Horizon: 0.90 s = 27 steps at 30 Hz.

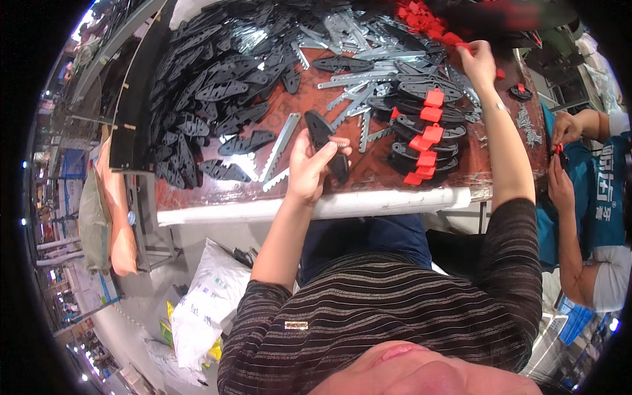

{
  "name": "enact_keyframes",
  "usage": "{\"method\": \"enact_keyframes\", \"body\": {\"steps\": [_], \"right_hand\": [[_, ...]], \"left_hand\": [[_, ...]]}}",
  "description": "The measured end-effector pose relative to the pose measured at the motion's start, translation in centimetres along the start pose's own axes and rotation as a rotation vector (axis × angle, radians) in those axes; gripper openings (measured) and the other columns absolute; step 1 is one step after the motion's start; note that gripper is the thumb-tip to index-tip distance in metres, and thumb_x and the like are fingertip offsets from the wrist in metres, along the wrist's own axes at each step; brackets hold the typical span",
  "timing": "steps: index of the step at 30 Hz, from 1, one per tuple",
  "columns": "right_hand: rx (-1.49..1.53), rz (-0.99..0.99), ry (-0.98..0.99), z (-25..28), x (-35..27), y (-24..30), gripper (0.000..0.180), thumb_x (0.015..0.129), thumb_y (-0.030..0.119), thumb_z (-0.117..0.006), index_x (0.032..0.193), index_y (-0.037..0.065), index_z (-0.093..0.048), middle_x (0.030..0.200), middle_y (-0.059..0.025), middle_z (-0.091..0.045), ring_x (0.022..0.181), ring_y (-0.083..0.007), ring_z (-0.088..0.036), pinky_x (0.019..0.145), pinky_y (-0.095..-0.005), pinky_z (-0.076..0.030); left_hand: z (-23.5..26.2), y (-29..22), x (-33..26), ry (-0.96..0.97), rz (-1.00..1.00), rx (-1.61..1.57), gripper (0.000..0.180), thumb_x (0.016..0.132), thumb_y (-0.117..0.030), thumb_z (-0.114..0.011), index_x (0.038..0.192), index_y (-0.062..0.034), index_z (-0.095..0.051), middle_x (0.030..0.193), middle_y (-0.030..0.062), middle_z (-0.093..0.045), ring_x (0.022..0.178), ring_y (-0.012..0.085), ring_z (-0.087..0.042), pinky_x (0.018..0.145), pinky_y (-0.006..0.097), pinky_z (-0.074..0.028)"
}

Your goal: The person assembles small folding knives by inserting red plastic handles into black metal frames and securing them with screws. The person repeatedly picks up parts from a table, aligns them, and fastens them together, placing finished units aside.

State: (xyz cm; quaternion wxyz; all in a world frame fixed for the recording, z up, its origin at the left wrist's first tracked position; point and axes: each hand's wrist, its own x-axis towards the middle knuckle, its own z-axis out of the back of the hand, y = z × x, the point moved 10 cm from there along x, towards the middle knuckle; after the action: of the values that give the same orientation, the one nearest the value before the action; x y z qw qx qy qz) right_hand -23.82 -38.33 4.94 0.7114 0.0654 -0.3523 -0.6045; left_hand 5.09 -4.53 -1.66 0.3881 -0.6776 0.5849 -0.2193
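My left hand (309, 164) is closed round a long black plastic part (340, 164) with tapered ends, held tilted over the near edge of the table. At the far right my right hand (479, 64) is stretched out, its fingertips pinched on a small red plastic piece (463, 46) beside the red pile (421, 18). Between my arms stands a curved row of black parts (403, 146) with red blocks (426, 159) on them. Toothed metal strips (282, 148) lie near my left hand.
A large heap of black parts (217, 89) covers the table's left side, against a dark side board (135, 105). Metal strips (349, 33) are piled at the back. Small metal pieces (526, 125) lie at right, where a co-worker's hands (563, 158) hold something red. White padding (316, 207) wraps the front edge.
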Motion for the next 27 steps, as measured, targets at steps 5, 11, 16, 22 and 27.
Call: {"method": "enact_keyframes", "body": {"steps": [5,11,16,22,27], "right_hand": [[0.716,0.234,0.156,9.3,-15.6,14.4,0.025,0.082,0.010,-0.063,0.106,0.003,-0.059,0.091,-0.0028,-0.063,0.078,-0.0088,-0.056,0.071,-0.0237,-0.046],[1.052,0.022,0.343,6.8,-27.6,17.5,0.022,0.080,0.002,-0.065,0.102,0.001,-0.058,0.090,-0.0040,-0.062,0.080,-0.0079,-0.058,0.070,-0.0213,-0.047],[0.855,0.189,0.192,10.0,-28.7,19.2,0.023,0.077,0.001,-0.066,0.099,0.002,-0.059,0.086,-0.0071,-0.062,0.075,-0.0146,-0.060,0.066,-0.0253,-0.048],[0.738,0.363,-0.042,13.0,-29.7,19.2,0.026,0.071,0.002,-0.069,0.095,0.003,-0.061,0.082,-0.0100,-0.062,0.070,-0.0246,-0.059,0.063,-0.0320,-0.046],[0.944,0.166,0.041,12.5,-29.7,16.7,0.025,0.076,0.005,-0.068,0.100,0.004,-0.060,0.087,-0.0078,-0.061,0.077,-0.0197,-0.059,0.067,-0.0288,-0.045]], "left_hand": [[-0.9,-1.3,-0.7,-0.025,-0.115,0.090,0.028,0.087,-0.006,-0.058,0.107,-0.0016,-0.040,0.095,0.0147,-0.062,0.085,0.0196,-0.063,0.067,0.031,-0.055],[-6.0,0.0,-3.6,0.029,-0.199,0.008,0.025,0.088,-0.001,-0.055,0.109,-0.0033,-0.043,0.097,0.0106,-0.061,0.086,0.0177,-0.062,0.074,0.031,-0.053],[-6.7,-0.6,-5.7,-0.019,-0.246,-0.003,0.027,0.086,0.004,-0.055,0.110,-0.0038,-0.045,0.097,0.0087,-0.061,0.089,0.0155,-0.061,0.080,0.028,-0.050],[-7.4,-1.0,-7.1,-0.081,-0.358,0.129,0.025,0.085,0.005,-0.055,0.106,-0.0030,-0.046,0.095,0.0075,-0.060,0.086,0.0137,-0.059,0.079,0.027,-0.048],[-9.2,-1.1,-8.4,-0.135,-0.434,0.275,0.030,0.083,0.004,-0.059,0.107,0.0000,-0.041,0.098,0.0101,-0.058,0.089,0.0170,-0.058,0.082,0.030,-0.047]]}}
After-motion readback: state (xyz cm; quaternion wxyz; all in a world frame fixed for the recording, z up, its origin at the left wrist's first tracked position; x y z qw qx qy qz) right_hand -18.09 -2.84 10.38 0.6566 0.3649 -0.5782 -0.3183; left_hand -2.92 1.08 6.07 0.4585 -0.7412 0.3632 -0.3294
